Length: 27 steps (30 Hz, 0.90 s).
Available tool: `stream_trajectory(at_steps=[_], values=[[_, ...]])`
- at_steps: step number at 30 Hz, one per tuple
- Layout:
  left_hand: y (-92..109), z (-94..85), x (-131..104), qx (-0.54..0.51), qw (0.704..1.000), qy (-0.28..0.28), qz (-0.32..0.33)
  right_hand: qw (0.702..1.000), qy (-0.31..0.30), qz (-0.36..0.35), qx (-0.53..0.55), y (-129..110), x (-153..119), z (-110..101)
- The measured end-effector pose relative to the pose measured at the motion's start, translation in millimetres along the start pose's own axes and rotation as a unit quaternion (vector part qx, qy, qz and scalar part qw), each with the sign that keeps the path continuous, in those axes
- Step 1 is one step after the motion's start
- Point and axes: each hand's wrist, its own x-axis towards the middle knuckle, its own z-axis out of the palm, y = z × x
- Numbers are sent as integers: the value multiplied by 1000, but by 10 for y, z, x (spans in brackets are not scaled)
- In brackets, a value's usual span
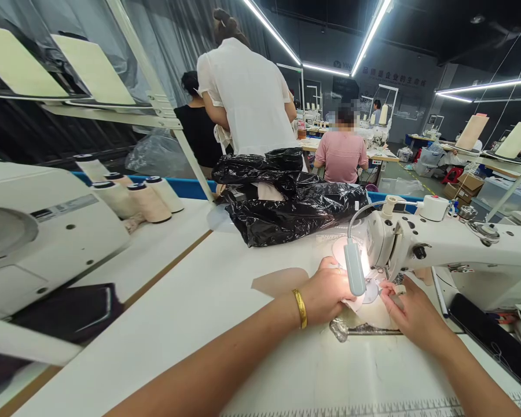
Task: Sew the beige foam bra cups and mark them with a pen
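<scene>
A pale pink fabric piece [345, 250] lies by the needle area of a white sewing machine [455, 237], brightly lit by a small grey lamp [355, 269] on a bendy neck. My left hand [325, 292], with a gold bracelet [300, 308] at the wrist, closes on this fabric; the lamp hides some of its fingers. On the needle's other side, my right hand [410, 313] has its fingers bent and pinched close to the machine's foot. What sits between them is too small to make out. Another flat pale piece [282, 281] rests left of my left hand.
Black plastic bags [286, 202] lie at the table's back edge. Thread cones [150, 202] stand on the left beside another machine [39, 231]. A ruler strip [351, 408] runs along the front. A person in white [252, 95] stands beyond the table; a person in pink [341, 150] sits farther off.
</scene>
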Motion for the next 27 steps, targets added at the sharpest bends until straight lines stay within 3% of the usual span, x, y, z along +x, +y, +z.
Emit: stream_trajectory(at_steps=[13, 27], values=[[23, 30, -28, -8, 1000, 3, 15, 999, 33, 3, 8, 15, -4, 57], [1, 46, -39, -17, 1000, -5, -5, 1000, 13, 13, 24, 12, -38, 26]])
